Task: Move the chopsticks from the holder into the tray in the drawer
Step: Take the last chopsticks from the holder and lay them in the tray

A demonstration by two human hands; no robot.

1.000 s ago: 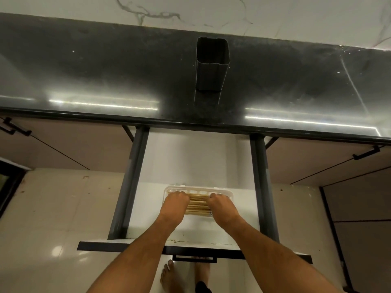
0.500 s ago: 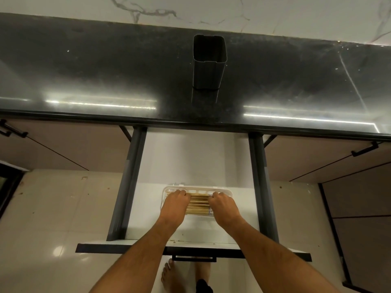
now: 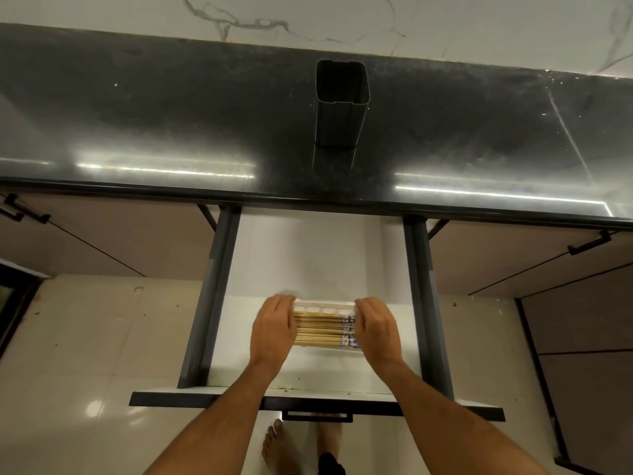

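Note:
Several wooden chopsticks with blue-patterned right ends lie side by side in a clear plastic tray inside the open white drawer. My left hand covers the tray's left end and my right hand covers its right end, fingers fairly straight over the tray's ends. The dark rectangular holder stands upright on the black countertop, and no chopsticks show in its mouth.
The drawer has dark side rails and a dark front panel with a handle near my body. The glossy black countertop overhangs the drawer's back. Cabinet doors flank it. My bare feet stand on pale floor tiles.
Both hands have slid apart from over the chopsticks to the tray's two ends, uncovering the chopsticks' middle and patterned ends.

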